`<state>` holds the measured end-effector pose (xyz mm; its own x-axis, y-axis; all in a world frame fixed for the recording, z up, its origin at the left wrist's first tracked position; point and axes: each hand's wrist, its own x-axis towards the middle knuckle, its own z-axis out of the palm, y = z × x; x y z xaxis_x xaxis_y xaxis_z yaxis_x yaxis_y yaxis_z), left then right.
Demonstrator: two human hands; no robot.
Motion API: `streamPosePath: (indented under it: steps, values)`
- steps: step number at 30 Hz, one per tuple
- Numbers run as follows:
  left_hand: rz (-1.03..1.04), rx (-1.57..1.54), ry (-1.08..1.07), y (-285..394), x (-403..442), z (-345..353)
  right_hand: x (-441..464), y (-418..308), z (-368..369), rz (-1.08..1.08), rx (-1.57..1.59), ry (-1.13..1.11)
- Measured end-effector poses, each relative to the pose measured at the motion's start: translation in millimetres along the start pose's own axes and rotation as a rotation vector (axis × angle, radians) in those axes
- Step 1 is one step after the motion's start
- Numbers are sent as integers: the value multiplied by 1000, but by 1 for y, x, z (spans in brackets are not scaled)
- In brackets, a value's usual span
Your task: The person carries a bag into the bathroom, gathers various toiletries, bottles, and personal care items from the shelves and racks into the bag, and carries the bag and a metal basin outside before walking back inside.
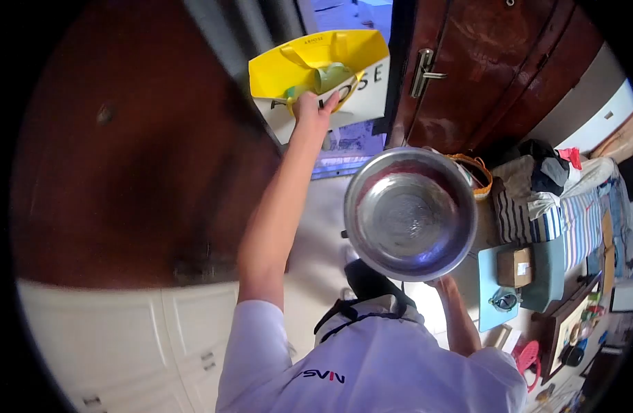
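Observation:
My left hand (312,110) reaches forward, its fingers closed on the near edge of a shopping bag (368,96). The bag is white outside with black letters and bright yellow inside. Its mouth faces me, showing yellow straps and a pale green cup-like item (333,76) within. A large round metal basin (413,213) is held out in front of my body. My right hand (440,281) grips it at the near rim, with most of the fingers hidden beneath. Water cannot be made out for sure; the basin's bottom looks shiny.
A dark red door (468,76) with a metal handle (423,72) stands beside the doorway, and another brown door panel (137,158) is at left. White cabinets (117,330) line the lower left. At right are a woven basket (478,175), piled cloth, a cardboard box (514,267) and a pink stool (528,358).

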<state>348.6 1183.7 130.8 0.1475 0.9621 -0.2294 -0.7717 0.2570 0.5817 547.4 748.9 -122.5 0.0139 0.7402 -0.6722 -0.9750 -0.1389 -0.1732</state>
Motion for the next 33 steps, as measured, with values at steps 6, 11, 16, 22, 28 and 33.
streamPosePath:
  steps: [6,11,16,22,28,33]
  values:
    - [-30,-111,-56,-5,222,43,177,9,110,44,42,-29]
    - [2,-159,21,60,353,77,291,6,227,84,92,-37]
    - [56,-191,24,106,526,82,374,-18,313,70,150,-45]
    - [902,989,0,164,662,61,487,-60,388,-12,219,-31]
    - [955,1264,160,240,803,21,581,-119,449,-87,278,8]
    - [301,-73,202,307,893,33,629,-178,478,-119,310,46]
